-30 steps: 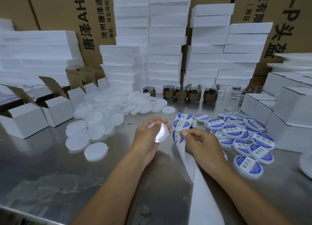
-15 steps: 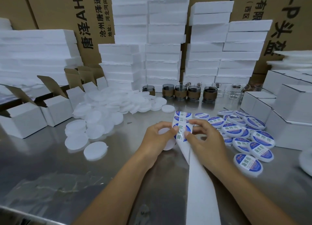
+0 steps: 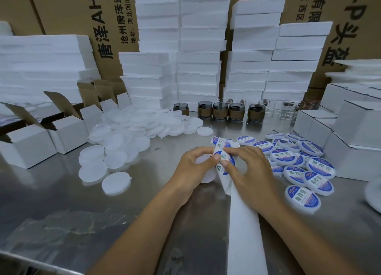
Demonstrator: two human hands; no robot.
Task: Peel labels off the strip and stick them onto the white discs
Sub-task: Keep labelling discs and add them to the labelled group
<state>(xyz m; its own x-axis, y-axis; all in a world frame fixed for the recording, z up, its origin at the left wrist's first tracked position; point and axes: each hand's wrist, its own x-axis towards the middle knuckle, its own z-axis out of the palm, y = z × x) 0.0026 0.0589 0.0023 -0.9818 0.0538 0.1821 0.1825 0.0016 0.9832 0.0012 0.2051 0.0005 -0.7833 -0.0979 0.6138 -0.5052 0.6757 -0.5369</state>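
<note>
My left hand (image 3: pixel 194 167) holds a white disc (image 3: pixel 207 176), mostly hidden behind the fingers, above the steel table (image 3: pixel 61 202). Its thumb presses on a round blue and white label (image 3: pixel 225 162) at the strip's top. My right hand (image 3: pixel 247 169) pinches that same label and the white backing strip (image 3: pixel 243 223), which trails down toward me between my forearms. A heap of bare white discs (image 3: pixel 132 134) lies at the left. Several labelled discs (image 3: pixel 296 163) lie at the right.
Open white cartons (image 3: pixel 31 142) stand at the left, closed white boxes (image 3: pixel 354 130) at the right. Dark cups (image 3: pixel 220 109) and clear glasses (image 3: pixel 288 107) line the back, before stacks of white foam slabs (image 3: pixel 195 58) and brown cardboard boxes.
The disc, first held up face-on in my left hand, came down behind the strip. Both hands closed together and now pinch the label at the strip's top.
</note>
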